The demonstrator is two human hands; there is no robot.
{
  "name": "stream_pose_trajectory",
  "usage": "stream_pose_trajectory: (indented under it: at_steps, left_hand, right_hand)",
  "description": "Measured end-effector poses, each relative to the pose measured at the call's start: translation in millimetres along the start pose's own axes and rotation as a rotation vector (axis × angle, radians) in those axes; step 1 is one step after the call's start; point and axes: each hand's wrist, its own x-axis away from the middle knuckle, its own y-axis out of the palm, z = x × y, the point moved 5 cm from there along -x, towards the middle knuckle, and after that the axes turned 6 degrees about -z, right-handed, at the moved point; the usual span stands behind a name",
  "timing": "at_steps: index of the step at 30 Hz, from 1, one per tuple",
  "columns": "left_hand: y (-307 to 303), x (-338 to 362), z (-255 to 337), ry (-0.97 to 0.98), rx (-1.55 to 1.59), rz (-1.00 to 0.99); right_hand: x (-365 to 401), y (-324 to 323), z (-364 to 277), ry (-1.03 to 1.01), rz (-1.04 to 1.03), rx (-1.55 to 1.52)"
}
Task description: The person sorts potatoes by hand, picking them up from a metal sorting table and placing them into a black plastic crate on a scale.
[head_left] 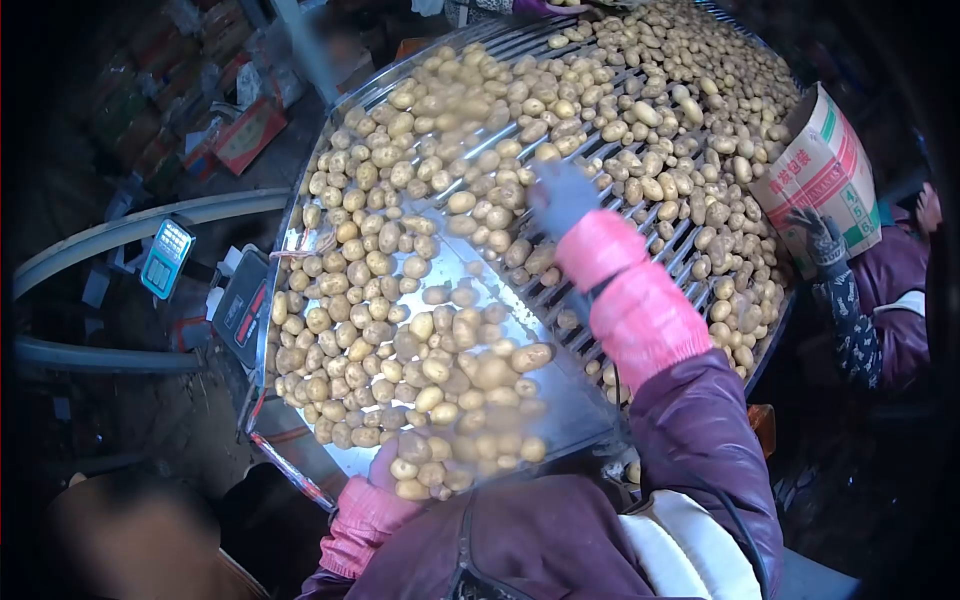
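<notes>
Many potatoes lie spread over a metal sorting table whose bars show between them. My right hand, in a grey-blue glove below a pink sleeve cuff, reaches out over the bars among the potatoes. Motion smears its fingers. Low in the view, my left hand rests at the near edge of the table beside a cluster of potatoes. A pink cuff covers its wrist, and its fingers are hidden by the potatoes. A bare sheet of metal slopes between my two arms.
At the right, another person's gloved hand touches a cardboard box tipped toward the potatoes. A second person's sleeve shows at the far edge. Left of the table are a curved metal rail, a blue-green keypad display and a dark case.
</notes>
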Motion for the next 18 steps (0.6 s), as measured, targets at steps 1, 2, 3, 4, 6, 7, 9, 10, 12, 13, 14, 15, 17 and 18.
stream_pose_trajectory:
  at_steps: [1, 2, 3, 4, 6, 7, 9, 10, 12, 13, 14, 15, 17, 18]
  left_hand:
    - [-1.2, -1.5, -0.2, 0.003, 0.026, 0.010]
    - [0.2, -2.6, 0.4, 0.012, 0.042, 0.034]
    - [0.0, -2.5, 2.8, 0.022, 0.019, 0.066]
    - [-0.2, -2.3, 5.3, 0.032, -0.005, 0.097]
    - [-1.3, -1.3, 8.2, 0.038, -0.068, 0.141]
    - [-0.2, -0.6, 7.8, 0.037, -0.071, 0.148]
    - [6.7, -0.2, 5.3, 0.027, -0.020, 0.107]
    - [7.8, -1.9, 5.8, 0.023, -0.022, 0.090]
    - [-1.5, -3.3, 7.1, 0.019, -0.133, 0.084]
    - [-5.5, -3.3, 7.3, 0.020, -0.190, 0.083]
    - [-7.8, -4.6, 8.1, 0.029, -0.249, 0.077]
    - [-8.4, -5.9, 9.9, 0.039, -0.310, 0.070]
    - [-7.6, -8.4, 12.5, 0.067, -0.429, 0.049]
    - [-7.9, -7.7, 11.9, 0.065, -0.418, 0.043]
  right_hand:
    - [-15.5, -1.8, 31.2, 0.126, 0.039, 0.090]
    - [-23.0, 0.5, 50.2, 0.226, -0.054, 0.294]
    - [-21.7, 10.4, 53.4, 0.163, -0.089, 0.339]
    - [-21.7, 22.3, 54.3, 0.099, -0.118, 0.386]
    - [-21.8, 34.6, 60.3, 0.020, -0.122, 0.324]
    - [-18.3, 36.5, 65.8, 0.011, -0.099, 0.214]
    - [-18.3, 30.2, 73.4, 0.112, 0.019, 0.116]
    - [-24.7, 18.1, 72.5, 0.125, 0.061, 0.075]
    - [-44.4, -1.1, 73.5, 0.157, 0.134, -0.018]
    - [-58.4, 5.7, 74.7, 0.162, 0.036, 0.005]
    - [-73.5, 12.7, 74.0, 0.166, -0.061, 0.029]
    - [-81.3, 20.7, 71.1, 0.169, -0.156, 0.052]
    - [-86.9, 33.7, 60.0, 0.177, -0.181, 0.039]
    - [-88.8, 37.7, 55.3, 0.180, -0.194, 0.035]
